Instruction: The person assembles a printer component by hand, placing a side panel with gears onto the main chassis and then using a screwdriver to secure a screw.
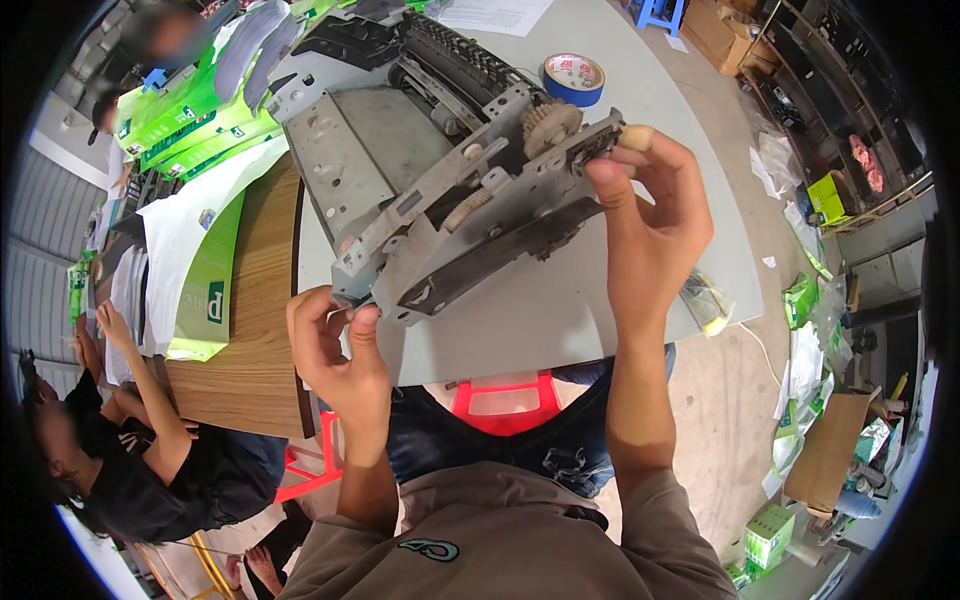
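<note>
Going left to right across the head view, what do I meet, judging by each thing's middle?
Green-and-white package, left hand, metal frame, roll of tape, right hand, lower cardboard box.

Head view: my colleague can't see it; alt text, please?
A person's left hand and right hand hold a grey metal machine frame with gears at two corners, over a grey table. A blue tape roll lies beyond; at left are green packages and a co-worker in black.
</note>
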